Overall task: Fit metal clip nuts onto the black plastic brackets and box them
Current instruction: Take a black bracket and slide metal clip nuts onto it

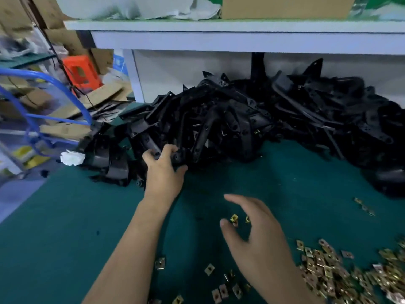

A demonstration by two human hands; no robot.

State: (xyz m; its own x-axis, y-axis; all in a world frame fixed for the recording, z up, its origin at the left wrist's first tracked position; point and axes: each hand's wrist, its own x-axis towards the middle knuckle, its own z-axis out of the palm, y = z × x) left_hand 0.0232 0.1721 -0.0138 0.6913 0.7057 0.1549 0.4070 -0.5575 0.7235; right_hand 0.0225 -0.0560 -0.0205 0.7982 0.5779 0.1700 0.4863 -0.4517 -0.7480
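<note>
Black plastic brackets: heaped on green mat, beyond both hands. Left hand: fingers curled round one bracket at the heap's near edge. Right hand: fingers spread, holding nothing, above the mat. Metal clip nuts: loose pile just right of the right hand, strays beneath it.

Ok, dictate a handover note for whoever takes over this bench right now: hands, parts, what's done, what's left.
Left hand grips a black bracket at the front of the bracket pile.
Right hand open above the green mat, holding nothing.
Clip nuts heaped near right; a few lie loose.
Done: no fitted bracket plainly visible.
Left: clip nut onto this bracket, then boxing.
</note>
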